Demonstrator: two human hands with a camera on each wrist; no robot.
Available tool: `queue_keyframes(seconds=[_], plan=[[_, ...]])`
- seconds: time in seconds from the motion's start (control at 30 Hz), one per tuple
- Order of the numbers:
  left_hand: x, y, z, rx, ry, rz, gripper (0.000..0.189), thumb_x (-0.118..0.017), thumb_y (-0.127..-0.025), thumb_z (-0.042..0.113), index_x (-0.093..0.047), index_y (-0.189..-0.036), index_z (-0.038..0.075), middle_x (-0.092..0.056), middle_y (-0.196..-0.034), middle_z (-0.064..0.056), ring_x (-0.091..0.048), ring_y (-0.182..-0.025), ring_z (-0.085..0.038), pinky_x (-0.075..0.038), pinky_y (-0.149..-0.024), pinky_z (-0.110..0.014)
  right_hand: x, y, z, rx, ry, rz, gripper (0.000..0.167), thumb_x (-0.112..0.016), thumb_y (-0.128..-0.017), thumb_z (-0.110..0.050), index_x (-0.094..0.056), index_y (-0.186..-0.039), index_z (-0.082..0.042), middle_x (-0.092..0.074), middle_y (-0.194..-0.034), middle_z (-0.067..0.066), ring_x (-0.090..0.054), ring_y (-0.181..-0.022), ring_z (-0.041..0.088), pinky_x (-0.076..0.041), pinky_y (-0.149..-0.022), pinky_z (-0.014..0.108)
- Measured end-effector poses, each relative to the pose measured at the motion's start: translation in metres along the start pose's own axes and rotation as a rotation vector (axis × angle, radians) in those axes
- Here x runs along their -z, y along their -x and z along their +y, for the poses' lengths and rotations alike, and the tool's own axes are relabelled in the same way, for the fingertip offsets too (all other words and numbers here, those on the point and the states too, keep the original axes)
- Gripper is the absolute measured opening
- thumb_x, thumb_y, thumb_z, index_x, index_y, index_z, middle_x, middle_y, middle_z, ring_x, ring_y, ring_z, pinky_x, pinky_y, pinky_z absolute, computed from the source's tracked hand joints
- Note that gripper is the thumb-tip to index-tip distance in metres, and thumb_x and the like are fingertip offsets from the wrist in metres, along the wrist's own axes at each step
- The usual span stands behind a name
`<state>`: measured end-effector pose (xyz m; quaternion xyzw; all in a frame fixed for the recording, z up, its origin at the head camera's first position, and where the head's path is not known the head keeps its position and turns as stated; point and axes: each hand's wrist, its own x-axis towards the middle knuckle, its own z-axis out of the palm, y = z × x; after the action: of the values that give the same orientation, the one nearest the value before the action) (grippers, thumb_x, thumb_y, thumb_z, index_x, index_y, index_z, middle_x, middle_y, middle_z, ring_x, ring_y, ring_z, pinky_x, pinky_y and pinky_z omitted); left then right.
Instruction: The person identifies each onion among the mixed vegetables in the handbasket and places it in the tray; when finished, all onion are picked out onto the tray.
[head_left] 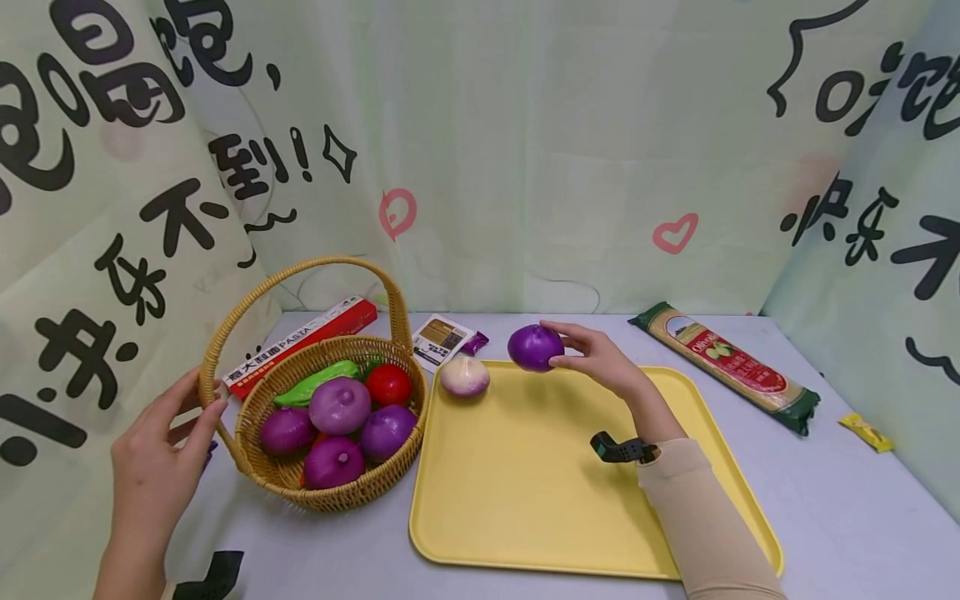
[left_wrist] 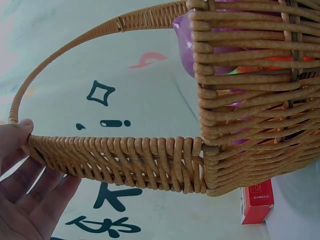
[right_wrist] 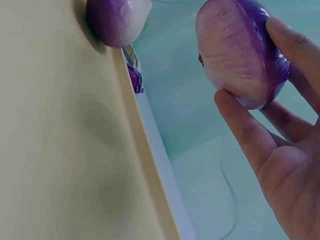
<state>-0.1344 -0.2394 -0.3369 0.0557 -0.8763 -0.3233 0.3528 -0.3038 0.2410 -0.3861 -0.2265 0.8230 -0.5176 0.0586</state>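
Note:
My left hand point(head_left: 161, 450) grips the arched handle of a wicker basket point(head_left: 322, 500) at the left, thumb and fingers round its side. In the basket lie several purple onions point(head_left: 340, 406), a red tomato point(head_left: 389, 385) and a green pepper point(head_left: 315, 385). Above the back edge of a yellow tray point(head_left: 555, 500), my right hand point(head_left: 592, 358) pinches a purple onion point(head_left: 534, 347) between thumb and fingers. The right wrist view shows the pale underside of this onion point(right_wrist: 235, 55), clear of the tray. A white and purple onion point(head_left: 464, 376) rests in the tray's back left corner.
Behind the basket lies a red pasta box point(head_left: 337, 323). A white packet point(head_left: 441, 340) and a small purple wrapper point(head_left: 475, 343) are behind the tray. At the right are a long pasta bag point(head_left: 727, 362) and a small yellow packet point(head_left: 866, 432). Printed curtains enclose the table.

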Motion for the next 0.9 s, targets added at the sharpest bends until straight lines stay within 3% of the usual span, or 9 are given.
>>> queue_keyframes(seconds=[0.3,0.9], plan=[[-0.001,0.0,-0.002,0.011,-0.003,-0.006,0.049,-0.067,-0.086,0.014,-0.054,-0.134,0.016,-0.066,-0.116,-0.016,-0.033,-0.089,0.03,-0.03,-0.071,0.01,0.001,0.004,0.013,-0.035,-0.012,-0.027,0.058,-0.067,-0.087,-0.021,-0.045,-0.141,-0.016,-0.039,-0.149,0.012,-0.043,-0.131,0.037,-0.042,-0.103,0.052],[-0.001,-0.001,-0.003,0.026,-0.003,-0.016,0.048,-0.067,-0.087,0.016,-0.054,-0.134,0.017,-0.066,-0.116,-0.015,-0.033,-0.089,0.029,-0.03,-0.071,0.01,0.0,0.008,0.035,-0.075,-0.003,-0.053,0.059,-0.07,-0.085,-0.023,-0.047,-0.139,-0.015,-0.039,-0.149,0.014,-0.041,-0.132,0.04,-0.04,-0.105,0.054]])
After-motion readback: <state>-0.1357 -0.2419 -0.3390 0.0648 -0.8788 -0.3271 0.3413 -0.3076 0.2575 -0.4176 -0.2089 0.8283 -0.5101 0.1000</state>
